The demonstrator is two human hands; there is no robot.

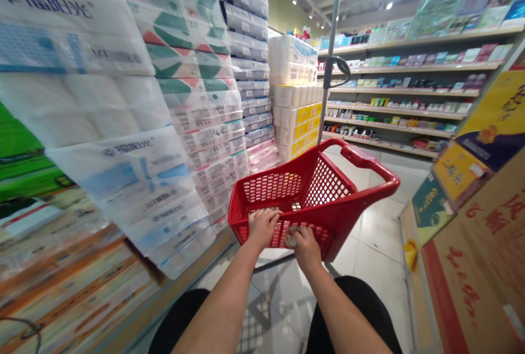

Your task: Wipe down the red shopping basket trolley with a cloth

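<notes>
A red plastic shopping cart (348, 214) with a perforated basket stands right in front of me, its handle at the far right. Over the near rim of the basket curls my left hand (262, 228), gripping the edge. My right hand (307, 247) is closed on a small greyish crumpled cloth (291, 237), pressed to the outer side of the basket below that rim. No goods show inside the visible part of the basket.
Tall stacks of wrapped toilet paper (143, 179) and tissue packs (217, 140) line the left. A metal pole (329, 42) rises behind the cart. Cardboard boxes (471, 266) stand on the right. Shelves with small products (402, 83) fill the back; pale tiled floor (377, 244) lies between.
</notes>
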